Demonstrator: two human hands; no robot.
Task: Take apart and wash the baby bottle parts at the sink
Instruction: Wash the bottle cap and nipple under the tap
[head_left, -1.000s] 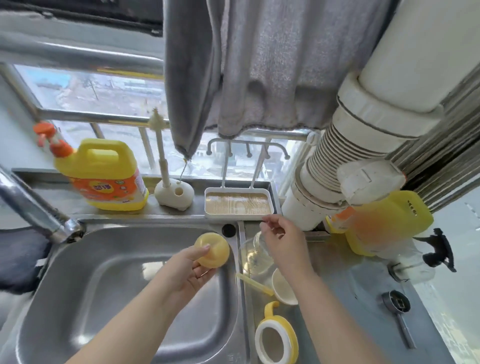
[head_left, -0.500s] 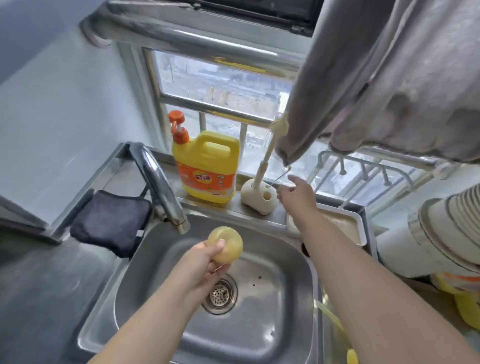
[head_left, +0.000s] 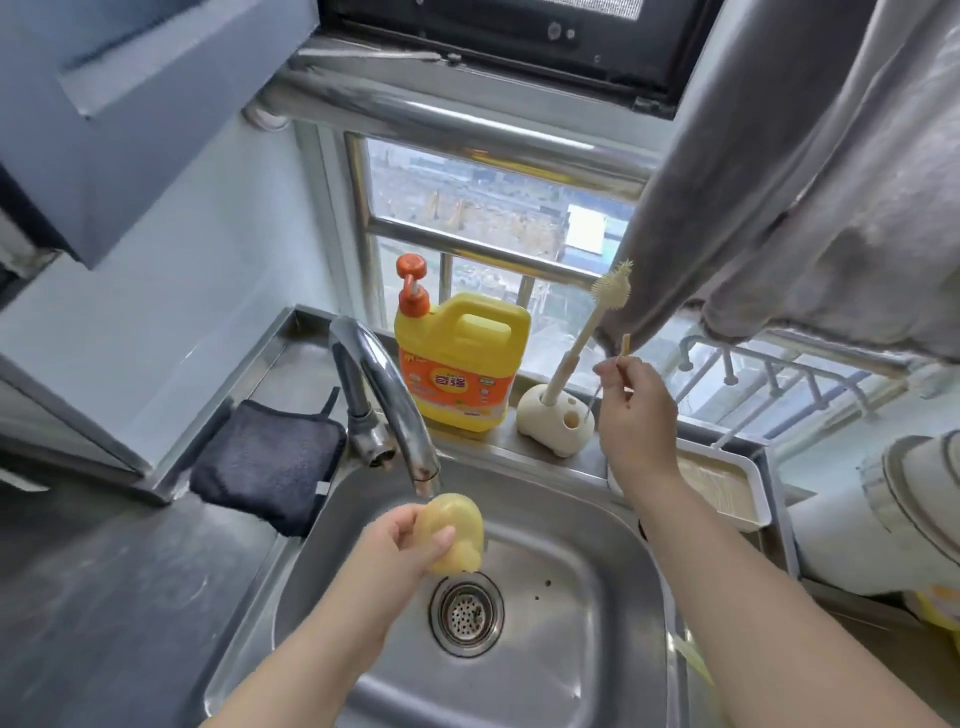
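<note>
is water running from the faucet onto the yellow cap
No, the faucet spout shows no stream above the yellow cap gripped by the left hand.

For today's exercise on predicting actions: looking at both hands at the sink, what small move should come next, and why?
Probably lift the thin brush clear of the white holder and bring it to the yellow cap. The right hand pinches the brush with its tip at the holder, while the left hand holds the cap under the tap.

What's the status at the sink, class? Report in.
Left hand grips yellow cap under tap, no water visible. Right hand pinches thin brush above brush stand. Nothing in the way.
</note>
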